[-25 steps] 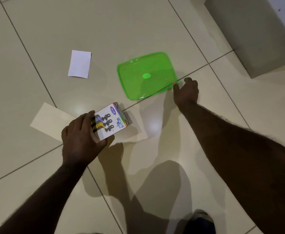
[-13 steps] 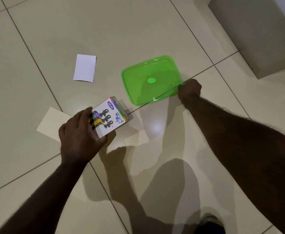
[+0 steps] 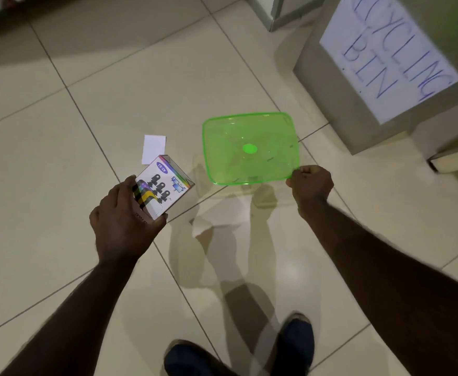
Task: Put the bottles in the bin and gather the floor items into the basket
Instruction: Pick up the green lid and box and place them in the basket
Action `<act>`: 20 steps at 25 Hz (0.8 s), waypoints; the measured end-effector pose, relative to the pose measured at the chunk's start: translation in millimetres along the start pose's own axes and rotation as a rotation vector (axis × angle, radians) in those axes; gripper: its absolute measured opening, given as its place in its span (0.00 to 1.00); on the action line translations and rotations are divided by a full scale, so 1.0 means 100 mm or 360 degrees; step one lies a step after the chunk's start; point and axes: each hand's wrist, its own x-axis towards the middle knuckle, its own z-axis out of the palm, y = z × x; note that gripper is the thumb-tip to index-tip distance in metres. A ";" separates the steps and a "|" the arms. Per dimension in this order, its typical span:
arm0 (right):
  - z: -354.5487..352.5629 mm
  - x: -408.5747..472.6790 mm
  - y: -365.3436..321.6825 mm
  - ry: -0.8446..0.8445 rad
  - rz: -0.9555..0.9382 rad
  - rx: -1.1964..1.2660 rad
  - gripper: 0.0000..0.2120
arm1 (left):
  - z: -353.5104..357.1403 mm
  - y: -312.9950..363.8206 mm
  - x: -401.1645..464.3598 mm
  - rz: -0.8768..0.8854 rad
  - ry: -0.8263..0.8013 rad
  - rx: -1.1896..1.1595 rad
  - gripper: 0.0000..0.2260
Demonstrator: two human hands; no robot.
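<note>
My left hand grips a small printed cardboard box and holds it above the tiled floor. My right hand pinches the near right corner of a green see-through plastic lid, which hangs lifted off the floor. A small white card lies on the tiles just beyond the box. A pale sheet of paper lies on the floor below the lid. At the upper right stands a grey box with a paper sign reading RECYCLING BIN. No basket or bottles are in view.
A low pale edge juts out on the floor to the right of the bin. My dark shoes stand at the bottom of the view. A metal-edged unit sits at the top centre.
My right hand closed on the lid's corner and raised the lid off the floor. The view rose and shifted, bringing the recycling bin sign and my shoes into sight. The box stayed in my left hand.
</note>
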 end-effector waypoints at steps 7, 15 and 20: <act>-1.25 -0.79 -1.12 0.0013 -0.0039 0.0302 0.02 | -1.61 0.76 0.02 -0.0013 0.0090 0.0027 0.40; -2.57 -1.91 -2.31 -0.0013 -0.0113 0.0582 0.06 | -3.43 1.58 -0.36 -0.0263 0.0239 -0.0161 0.34; -3.37 -2.49 -2.83 -0.0047 -0.0203 0.0656 0.09 | -4.26 1.99 -0.78 -0.0418 0.0303 -0.0286 0.36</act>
